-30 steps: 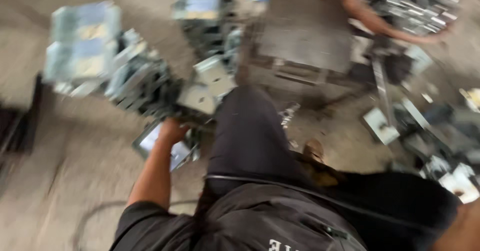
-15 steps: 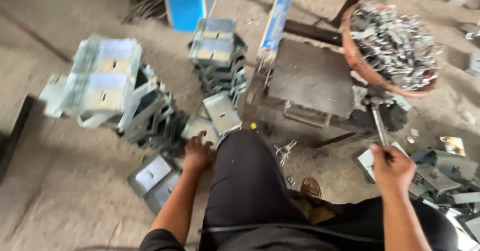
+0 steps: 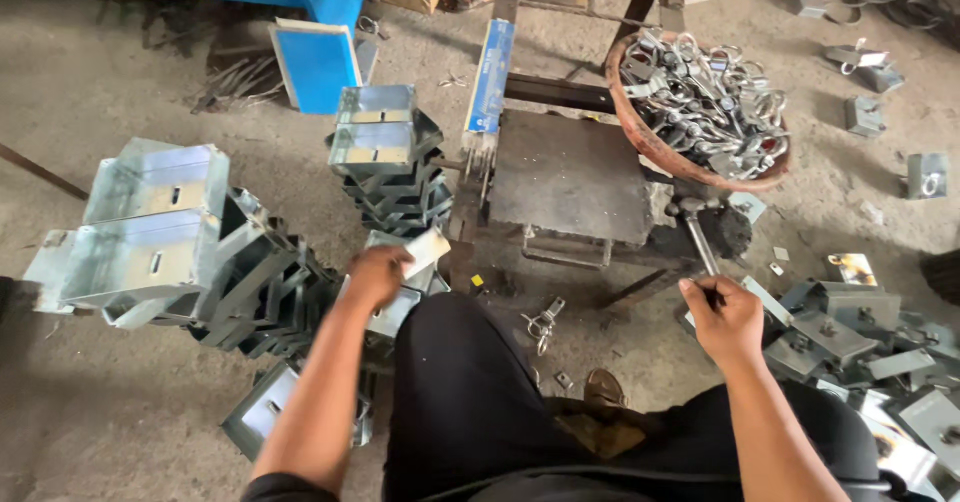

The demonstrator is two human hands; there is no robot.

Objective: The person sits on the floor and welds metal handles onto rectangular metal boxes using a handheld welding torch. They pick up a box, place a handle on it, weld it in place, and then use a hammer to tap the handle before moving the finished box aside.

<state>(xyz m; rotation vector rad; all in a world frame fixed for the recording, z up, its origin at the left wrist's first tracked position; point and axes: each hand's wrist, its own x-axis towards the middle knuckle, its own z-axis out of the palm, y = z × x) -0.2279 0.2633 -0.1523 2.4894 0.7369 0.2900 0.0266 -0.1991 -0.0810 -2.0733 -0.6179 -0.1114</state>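
My left hand (image 3: 376, 274) grips a shiny U-shaped metal bracket (image 3: 424, 252) just left of my black-trousered knee, lifted over a loose pile of the same brackets. My right hand (image 3: 728, 318) is closed around the handle of a hammer (image 3: 697, 232), whose head rests by the right edge of a dark flat steel work block (image 3: 570, 174). A small metal shackle (image 3: 543, 320) lies on the floor between my knees and the block.
Stacked brackets stand at left (image 3: 165, 237) and centre (image 3: 385, 157). A round rusty basin (image 3: 660, 142) holds several shackles. More plates lie at right (image 3: 850, 337). A blue panel (image 3: 315, 67) and a long blue bar (image 3: 491, 74) lie behind on the concrete floor.
My left hand rose from the pile by my knee with a bracket in it. My right hand stayed on the hammer handle. The view tilted forward and steadied.
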